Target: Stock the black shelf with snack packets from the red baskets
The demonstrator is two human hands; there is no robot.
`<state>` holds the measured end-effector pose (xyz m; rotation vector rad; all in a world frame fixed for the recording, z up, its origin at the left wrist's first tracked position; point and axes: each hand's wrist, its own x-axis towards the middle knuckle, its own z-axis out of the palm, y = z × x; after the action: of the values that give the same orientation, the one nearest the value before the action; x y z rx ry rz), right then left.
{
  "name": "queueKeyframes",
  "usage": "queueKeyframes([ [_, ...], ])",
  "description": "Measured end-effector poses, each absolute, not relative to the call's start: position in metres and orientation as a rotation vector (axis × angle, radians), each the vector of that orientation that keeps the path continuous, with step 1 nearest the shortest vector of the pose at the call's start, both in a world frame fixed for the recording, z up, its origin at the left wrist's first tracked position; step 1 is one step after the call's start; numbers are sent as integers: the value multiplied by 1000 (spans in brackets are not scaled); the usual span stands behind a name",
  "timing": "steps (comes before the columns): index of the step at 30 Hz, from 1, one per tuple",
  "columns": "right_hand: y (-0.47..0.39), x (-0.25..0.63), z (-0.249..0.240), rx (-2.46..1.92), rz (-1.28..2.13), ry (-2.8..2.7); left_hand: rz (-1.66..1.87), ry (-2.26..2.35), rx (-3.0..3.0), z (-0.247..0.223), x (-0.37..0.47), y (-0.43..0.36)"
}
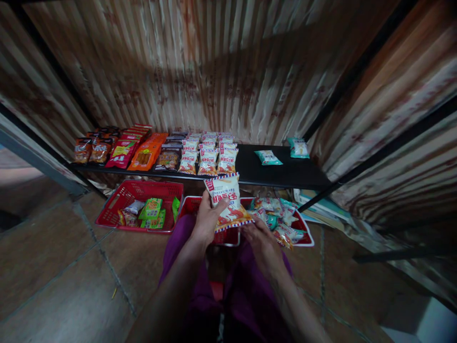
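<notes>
A white and orange snack bag (228, 202) is held upright in front of the shelf edge. My left hand (207, 216) grips its left side, thumb across the front. My right hand (260, 240) is at the bag's lower right corner, its fingers partly hidden; whether it grips the bag is unclear. Just behind, rows of matching white and orange bags (208, 161) stand on the black shelf (246, 166). Two teal and white bags, one lying (268, 157) and one leaning at the back (299, 148), are on the shelf's right part.
Orange, red and dark packets (123, 150) line the shelf's left part. Below are a red basket (107, 214) with green packets and a white-rimmed basket (310, 238) with teal and orange bags. Black metal posts (342, 95) slant at the sides, before a patterned curtain (221, 71).
</notes>
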<state>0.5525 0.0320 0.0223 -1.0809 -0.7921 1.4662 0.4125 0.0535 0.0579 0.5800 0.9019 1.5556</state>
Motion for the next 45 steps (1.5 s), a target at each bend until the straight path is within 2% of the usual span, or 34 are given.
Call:
queueKeyframes([
  [6, 70, 563, 67, -1084, 1394, -867, 1461, 888, 650, 61, 417, 45],
  [11, 89, 555, 81, -1140, 1385, -1041, 1404, 871, 669, 62, 419, 42],
  [23, 105, 548, 76, -1149, 1306, -904, 1349, 831, 681, 49, 412, 36],
  [34, 89, 538, 73, -1114, 1372, -891, 1483, 1186, 870, 39, 411, 36],
  [45, 101, 538, 60, -1136, 1345, -696, 1451, 1228, 923, 47, 416, 25],
])
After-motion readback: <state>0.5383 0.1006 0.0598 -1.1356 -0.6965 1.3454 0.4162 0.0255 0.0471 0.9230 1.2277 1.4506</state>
